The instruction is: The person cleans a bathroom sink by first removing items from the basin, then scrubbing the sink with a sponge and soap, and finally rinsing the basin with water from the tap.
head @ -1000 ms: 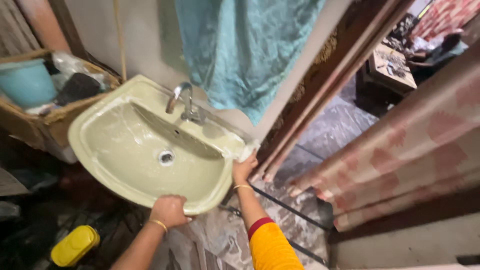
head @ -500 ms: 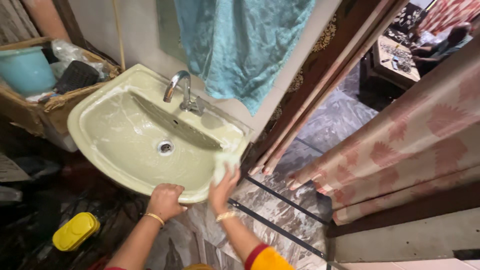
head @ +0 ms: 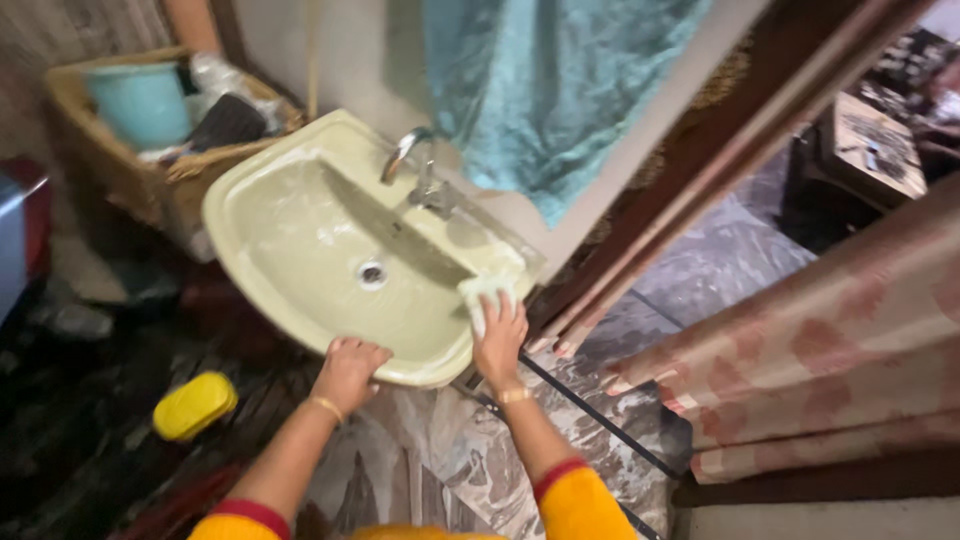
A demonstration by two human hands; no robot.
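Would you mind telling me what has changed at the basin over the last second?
The right hand slid the pale scrubbing pad from the basin's back right corner down along the right rim, then partway back up. The left hand still grips the front rim of the basin.

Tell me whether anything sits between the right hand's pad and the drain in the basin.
Nothing visible does. The right hand presses a pale pad on the sink rim; bare wet basin runs to the drain.
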